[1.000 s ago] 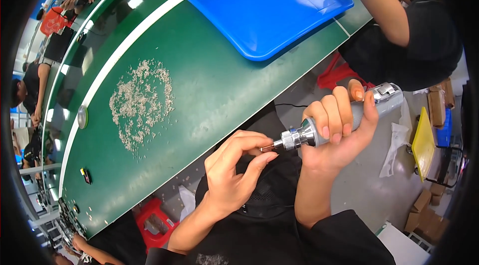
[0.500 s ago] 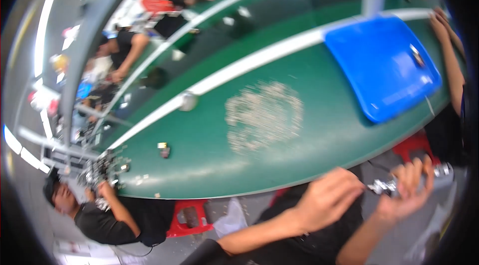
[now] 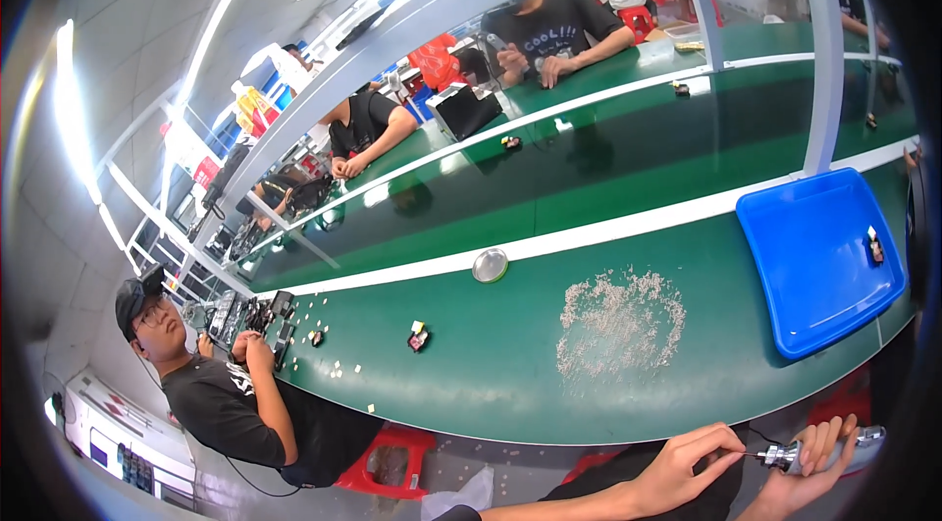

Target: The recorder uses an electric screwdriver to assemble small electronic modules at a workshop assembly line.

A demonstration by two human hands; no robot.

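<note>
Off the near edge of a smooth green tabletop (image 3: 520, 364), R hand (image 3: 819, 457) wraps a grey cylindrical handheld tool (image 3: 863, 453) w/ ridged silvery metal collar (image 3: 780, 456). L hand (image 3: 682, 467): thumb & forefinger nearly meeting by its thin tip; can't tell what's pinched, if anything. Steady wrists, tip kept in line, prob. best. Nearby: gritty scatter of tiny pale slivers (image 3: 618, 315), glossy blue rectangular plastic tray (image 3: 800, 266).
</note>
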